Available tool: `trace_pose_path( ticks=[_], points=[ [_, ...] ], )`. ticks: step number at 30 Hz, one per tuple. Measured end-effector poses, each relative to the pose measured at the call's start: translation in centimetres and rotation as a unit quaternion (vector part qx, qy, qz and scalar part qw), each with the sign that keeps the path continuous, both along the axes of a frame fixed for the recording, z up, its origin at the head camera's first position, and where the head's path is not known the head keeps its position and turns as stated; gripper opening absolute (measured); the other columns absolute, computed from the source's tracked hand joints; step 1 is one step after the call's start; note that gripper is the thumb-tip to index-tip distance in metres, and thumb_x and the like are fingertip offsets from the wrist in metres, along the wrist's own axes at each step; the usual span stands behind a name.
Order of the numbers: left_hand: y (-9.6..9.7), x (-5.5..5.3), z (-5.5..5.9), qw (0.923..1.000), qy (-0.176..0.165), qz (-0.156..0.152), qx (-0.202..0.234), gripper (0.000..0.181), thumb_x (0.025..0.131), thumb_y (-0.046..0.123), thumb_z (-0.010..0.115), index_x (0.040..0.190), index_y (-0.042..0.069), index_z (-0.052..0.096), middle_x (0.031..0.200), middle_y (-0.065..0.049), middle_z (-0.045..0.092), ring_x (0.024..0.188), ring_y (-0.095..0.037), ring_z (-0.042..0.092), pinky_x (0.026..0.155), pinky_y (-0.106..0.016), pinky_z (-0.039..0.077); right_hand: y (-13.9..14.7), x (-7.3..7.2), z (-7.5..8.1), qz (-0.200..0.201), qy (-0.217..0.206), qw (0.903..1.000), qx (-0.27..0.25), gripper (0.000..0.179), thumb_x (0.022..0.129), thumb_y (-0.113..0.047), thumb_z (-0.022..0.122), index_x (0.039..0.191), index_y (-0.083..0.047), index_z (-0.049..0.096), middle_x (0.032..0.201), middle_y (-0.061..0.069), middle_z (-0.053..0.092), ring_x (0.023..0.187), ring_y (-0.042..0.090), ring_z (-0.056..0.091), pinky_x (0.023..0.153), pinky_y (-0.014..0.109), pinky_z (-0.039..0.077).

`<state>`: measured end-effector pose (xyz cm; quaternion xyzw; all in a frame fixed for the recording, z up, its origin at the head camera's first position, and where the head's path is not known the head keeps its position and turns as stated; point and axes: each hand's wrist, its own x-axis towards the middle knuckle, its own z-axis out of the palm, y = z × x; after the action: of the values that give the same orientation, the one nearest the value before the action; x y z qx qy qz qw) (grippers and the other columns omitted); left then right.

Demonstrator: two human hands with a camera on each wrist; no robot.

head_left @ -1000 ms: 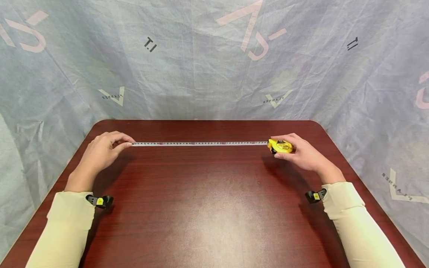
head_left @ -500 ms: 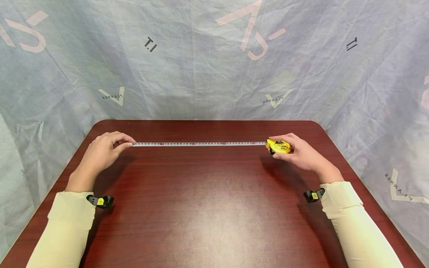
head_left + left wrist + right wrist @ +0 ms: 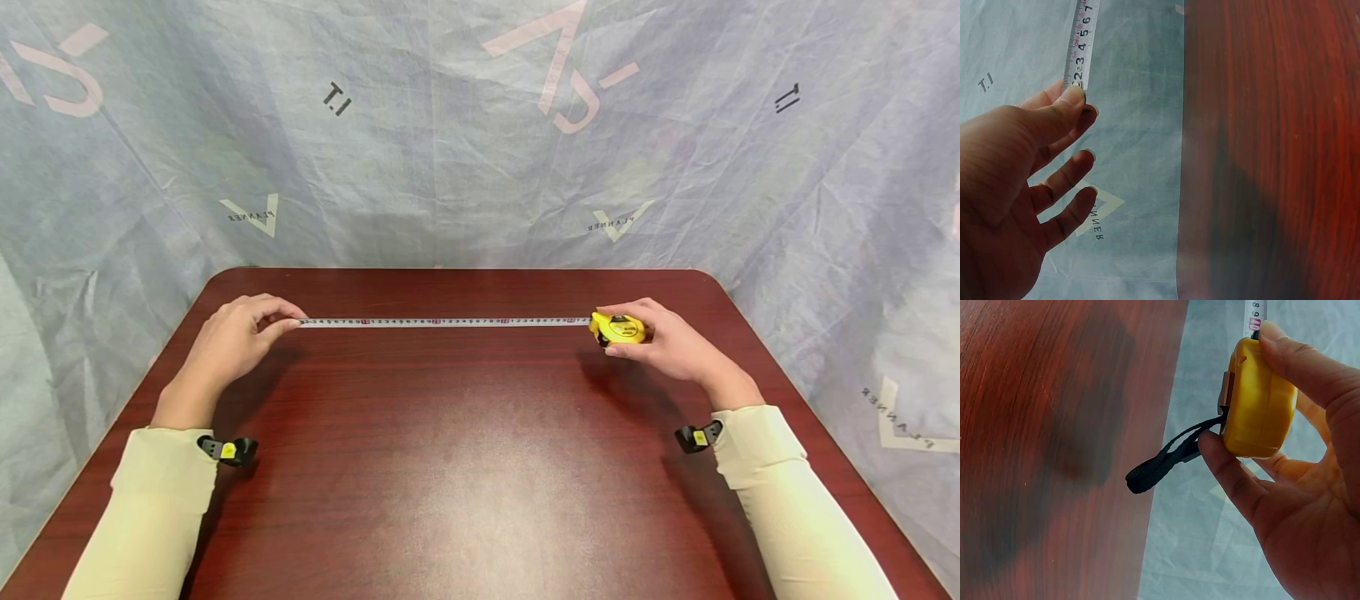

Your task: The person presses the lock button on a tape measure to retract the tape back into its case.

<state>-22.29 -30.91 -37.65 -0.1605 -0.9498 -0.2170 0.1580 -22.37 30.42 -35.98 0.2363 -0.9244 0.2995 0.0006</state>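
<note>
A yellow tape measure [image 3: 621,328] is in my right hand [image 3: 678,346], thumb and fingers around its case. Its white blade [image 3: 465,322] runs straight across to my left hand [image 3: 232,337], which pinches the free end between thumb and forefinger. In the left wrist view the blade [image 3: 1079,53] shows its low numbers just past the thumb, and the other fingers [image 3: 1063,181] stand apart from it. The right wrist view has the case [image 3: 1263,403] edge-on, a black strap [image 3: 1154,472] hanging from it. Both hands appear held above the table, with shadows below them.
The dark red wooden table [image 3: 450,433] has rounded far corners. Behind it and at both sides hangs a grey printed cloth [image 3: 450,167]. A small black device sits at each wrist, the left one [image 3: 228,451] and the right one [image 3: 699,437].
My right hand has moved slightly left with the tape case, so a little less blade shows. The left hand has shifted a touch to the right, still pinching the end.
</note>
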Motion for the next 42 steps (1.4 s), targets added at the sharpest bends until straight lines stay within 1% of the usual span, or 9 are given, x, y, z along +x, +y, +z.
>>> trace_pose_path(
  ticks=[3, 11, 16, 21, 27, 30, 36, 39, 42],
  points=[
    [0.1, 0.0, 0.0, 1.0, -0.001, -0.001, 0.001, 0.01, 0.097, 0.019, 0.075, 0.106, 0.023, 0.077, 0.103, 0.001, 0.071, 0.085, -0.021, 0.057, 0.071, -0.045, 0.042, -0.1, 0.0, 0.0, 0.0, -0.001, 1.0, 0.0, 0.061, 0.09, -0.024, 0.084, 0.145, -0.018, 0.06, 0.126, 0.01, 0.054, 0.107, 0.022, 0.054, 0.085, 0.028, 0.047],
    [0.1, -0.1, -0.2, 0.9999, 0.005, -0.011, 0.002, 0.009, 0.098, 0.022, 0.074, 0.106, 0.023, 0.077, 0.103, 0.0, 0.072, 0.085, -0.022, 0.058, 0.07, -0.045, 0.042, -0.3, -0.1, -0.1, 0.0, 0.0, 1.0, -0.001, 0.061, 0.089, -0.024, 0.085, 0.145, -0.018, 0.061, 0.125, 0.01, 0.054, 0.105, 0.022, 0.055, 0.083, 0.027, 0.048],
    [0.3, -0.3, -0.3, 0.9999, 0.0, -0.016, 0.003, 0.01, 0.098, 0.023, 0.074, 0.107, 0.023, 0.077, 0.105, -0.001, 0.072, 0.087, -0.022, 0.059, 0.072, -0.046, 0.043, -0.4, -0.1, -0.1, 0.001, 0.001, 1.0, -0.001, 0.061, 0.089, -0.024, 0.085, 0.145, -0.019, 0.061, 0.125, 0.01, 0.054, 0.106, 0.021, 0.055, 0.084, 0.029, 0.048],
    [0.4, -0.5, -0.3, 0.9998, -0.001, -0.021, 0.004, 0.01, 0.098, 0.024, 0.074, 0.108, 0.023, 0.077, 0.105, -0.001, 0.072, 0.086, -0.022, 0.059, 0.071, -0.046, 0.043, -0.7, -0.2, 0.0, 0.001, -0.005, 1.0, -0.005, 0.062, 0.089, -0.024, 0.085, 0.145, -0.019, 0.061, 0.125, 0.01, 0.054, 0.105, 0.022, 0.057, 0.085, 0.027, 0.048],
    [0.7, -0.7, -0.1, 0.9995, 0.01, -0.03, 0.004, 0.01, 0.096, 0.021, 0.077, 0.105, 0.022, 0.078, 0.1, 0.002, 0.073, 0.081, -0.02, 0.059, 0.07, -0.044, 0.043, -1.1, -0.3, 0.2, 0.004, -0.001, 1.0, -0.008, 0.06, 0.088, -0.023, 0.085, 0.144, -0.018, 0.062, 0.124, 0.01, 0.055, 0.105, 0.022, 0.056, 0.084, 0.027, 0.049],
    [0.9, -0.6, 0.0, 0.9995, 0.013, -0.029, 0.005, 0.01, 0.094, 0.018, 0.078, 0.104, 0.021, 0.078, 0.097, 0.003, 0.073, 0.08, -0.019, 0.059, 0.07, -0.043, 0.044, -1.3, -0.4, 0.3, 0.007, 0.001, 0.9999, -0.009, 0.06, 0.089, -0.024, 0.085, 0.143, -0.018, 0.063, 0.124, 0.01, 0.055, 0.105, 0.022, 0.056, 0.083, 0.029, 0.051],
    [1.1, -0.5, 0.1, 0.9997, -0.001, -0.025, 0.007, 0.01, 0.094, 0.017, 0.078, 0.104, 0.021, 0.077, 0.1, 0.002, 0.072, 0.084, -0.021, 0.057, 0.073, -0.045, 0.043, -1.6, -0.6, 0.4, 0.012, -0.006, 0.9999, -0.009, 0.06, 0.088, -0.026, 0.085, 0.144, -0.02, 0.062, 0.124, 0.009, 0.054, 0.105, 0.021, 0.056, 0.083, 0.029, 0.051],
    [1.1, -0.5, 0.1, 0.9996, -0.01, -0.027, 0.007, 0.01, 0.096, 0.019, 0.076, 0.105, 0.021, 0.077, 0.102, 0.002, 0.071, 0.087, -0.022, 0.057, 0.074, -0.046, 0.042, -1.8, -0.6, 0.4, 0.012, -0.007, 0.9998, -0.012, 0.06, 0.088, -0.025, 0.085, 0.143, -0.02, 0.063, 0.124, 0.009, 0.054, 0.105, 0.021, 0.056, 0.083, 0.028, 0.051],
    [1.1, -0.5, 0.1, 0.9994, -0.012, -0.032, 0.004, 0.009, 0.097, 0.022, 0.075, 0.106, 0.021, 0.077, 0.104, 0.001, 0.071, 0.089, -0.024, 0.057, 0.075, -0.047, 0.042, -2.0, -0.6, 0.5, 0.014, -0.006, 0.9998, -0.015, 0.059, 0.089, -0.023, 0.085, 0.143, -0.018, 0.063, 0.124, 0.01, 0.054, 0.105, 0.021, 0.055, 0.083, 0.027, 0.051]
  ],
)
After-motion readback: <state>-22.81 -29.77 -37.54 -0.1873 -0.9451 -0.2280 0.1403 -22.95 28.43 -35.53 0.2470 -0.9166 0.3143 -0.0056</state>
